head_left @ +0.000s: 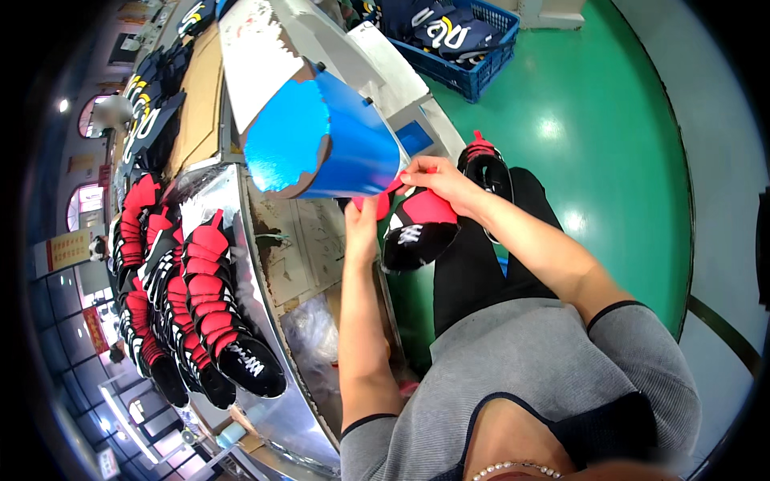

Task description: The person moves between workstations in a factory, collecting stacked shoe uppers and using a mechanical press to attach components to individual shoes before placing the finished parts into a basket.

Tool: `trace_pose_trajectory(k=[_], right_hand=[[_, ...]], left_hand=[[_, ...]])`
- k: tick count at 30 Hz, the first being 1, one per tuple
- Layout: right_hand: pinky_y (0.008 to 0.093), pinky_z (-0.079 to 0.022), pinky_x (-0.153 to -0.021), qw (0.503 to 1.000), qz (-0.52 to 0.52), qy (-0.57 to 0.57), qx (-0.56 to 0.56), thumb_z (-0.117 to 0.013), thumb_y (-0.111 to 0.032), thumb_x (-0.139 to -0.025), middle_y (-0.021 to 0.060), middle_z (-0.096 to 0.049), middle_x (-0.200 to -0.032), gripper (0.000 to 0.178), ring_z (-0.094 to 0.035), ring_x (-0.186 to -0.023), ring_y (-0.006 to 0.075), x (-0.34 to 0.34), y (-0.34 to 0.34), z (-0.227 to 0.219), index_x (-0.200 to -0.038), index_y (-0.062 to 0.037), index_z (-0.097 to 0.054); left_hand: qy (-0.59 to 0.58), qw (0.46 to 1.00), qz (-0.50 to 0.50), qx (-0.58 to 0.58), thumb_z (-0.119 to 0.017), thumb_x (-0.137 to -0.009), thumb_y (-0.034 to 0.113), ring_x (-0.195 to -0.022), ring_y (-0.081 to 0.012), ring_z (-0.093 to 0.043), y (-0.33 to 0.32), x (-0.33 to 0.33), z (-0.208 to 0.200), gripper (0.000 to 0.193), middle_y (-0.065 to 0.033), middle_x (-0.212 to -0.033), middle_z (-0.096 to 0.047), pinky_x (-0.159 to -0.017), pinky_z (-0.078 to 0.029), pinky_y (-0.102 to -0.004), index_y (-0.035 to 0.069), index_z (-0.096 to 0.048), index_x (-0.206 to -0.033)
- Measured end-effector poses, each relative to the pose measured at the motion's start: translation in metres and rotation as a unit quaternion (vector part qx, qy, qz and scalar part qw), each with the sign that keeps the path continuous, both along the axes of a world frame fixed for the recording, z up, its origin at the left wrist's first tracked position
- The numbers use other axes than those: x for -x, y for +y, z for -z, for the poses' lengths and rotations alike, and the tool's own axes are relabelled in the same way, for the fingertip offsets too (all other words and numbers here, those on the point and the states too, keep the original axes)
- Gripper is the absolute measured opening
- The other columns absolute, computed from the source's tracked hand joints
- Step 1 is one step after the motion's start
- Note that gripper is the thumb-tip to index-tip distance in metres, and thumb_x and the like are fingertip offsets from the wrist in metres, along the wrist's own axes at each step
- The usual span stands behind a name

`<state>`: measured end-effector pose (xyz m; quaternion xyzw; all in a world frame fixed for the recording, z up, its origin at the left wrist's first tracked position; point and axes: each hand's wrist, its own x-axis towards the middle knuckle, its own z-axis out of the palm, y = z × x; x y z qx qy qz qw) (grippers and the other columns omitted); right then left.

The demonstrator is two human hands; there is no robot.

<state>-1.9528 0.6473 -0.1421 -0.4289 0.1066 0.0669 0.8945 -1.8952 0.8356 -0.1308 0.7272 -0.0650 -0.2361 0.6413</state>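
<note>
A black and red shoe upper (419,246) with white lacing hangs beneath the front end of a blue machine head (353,136). Close to the machine's lower edge, my left hand (363,227) pinches a red part of this upper. My right hand (443,184) grips its red edge from the other side, thumb and fingers closed near the machine. The machine head hides the spot where the red part meets it. Just beyond my right wrist, another black and red shoe upper (486,172) rests by my knee.
Stacked rows of black and red shoe uppers (212,301) lie on the metal-edged table at left. Dark cut pieces with printed marks (148,120) cover the bench behind. A blue crate (481,76) of similar pieces stands on the green floor. Clear plastic (313,333) fills a recess by my left forearm.
</note>
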Motion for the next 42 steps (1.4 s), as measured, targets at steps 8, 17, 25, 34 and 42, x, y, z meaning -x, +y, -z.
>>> trace_pose_trajectory(k=[8,17,25,34,42], right_hand=[[0.0267,-0.047,-0.067,0.997,0.022,0.069,-0.026,-0.062,-0.009,-0.085,0.0112,-0.065,-0.075,0.010,-0.062,-0.070,0.0158,-0.007,0.004,-0.004,-0.078,-0.0031,-0.057],[0.0256,-0.048,-0.062,0.974,-0.115,0.085,0.175,-0.067,-0.016,-0.081,0.0081,-0.063,-0.078,0.017,-0.059,-0.068,0.0145,-0.043,-0.033,-0.025,-0.088,-0.0015,-0.061],[0.0250,-0.045,-0.072,0.995,0.090,0.002,-0.050,-0.061,-0.012,-0.083,0.0061,-0.059,-0.086,0.016,-0.056,-0.079,0.0121,0.035,-0.030,-0.003,-0.091,0.0000,-0.055],[0.0212,-0.040,-0.061,0.980,0.060,-0.053,0.184,-0.069,-0.018,-0.082,0.0014,-0.059,-0.089,0.022,-0.051,-0.070,0.0067,0.039,0.037,-0.031,-0.100,-0.0048,-0.064],[0.0285,-0.056,-0.070,0.997,0.080,0.003,-0.002,-0.062,-0.016,-0.088,0.0063,-0.059,-0.091,0.018,-0.063,-0.079,0.0147,0.010,0.023,-0.004,-0.096,-0.0007,-0.055]], left_hand=[[0.104,0.984,-0.112,0.094,-0.051,-0.095,0.021,-0.105,-0.0189,-0.057,-0.019,0.008,-0.015,0.029,-0.0090,-0.112,-0.060,-0.089,-0.045,-0.0327,0.000,-0.055,-0.114],[0.259,0.894,-0.276,0.241,-0.048,-0.093,0.029,-0.099,-0.0237,-0.060,-0.038,0.005,-0.005,0.035,-0.0116,-0.109,-0.061,-0.086,-0.051,-0.0385,-0.001,-0.053,-0.111],[0.030,0.967,-0.238,-0.091,-0.055,-0.091,0.041,-0.081,-0.0068,-0.047,0.018,0.129,-0.069,0.038,0.0019,-0.091,-0.057,-0.073,-0.039,-0.0251,0.004,-0.057,-0.100],[0.033,0.986,-0.163,0.032,-0.064,-0.087,0.022,-0.087,-0.0100,-0.056,-0.016,0.088,-0.056,0.027,-0.0018,-0.098,-0.061,-0.077,-0.044,-0.0260,0.004,-0.057,-0.107],[-0.062,0.989,-0.129,0.029,-0.066,-0.085,0.015,-0.093,-0.0124,-0.057,-0.027,0.029,-0.032,0.031,-0.0050,-0.105,-0.061,-0.083,-0.044,-0.0284,0.000,-0.057,-0.110]])
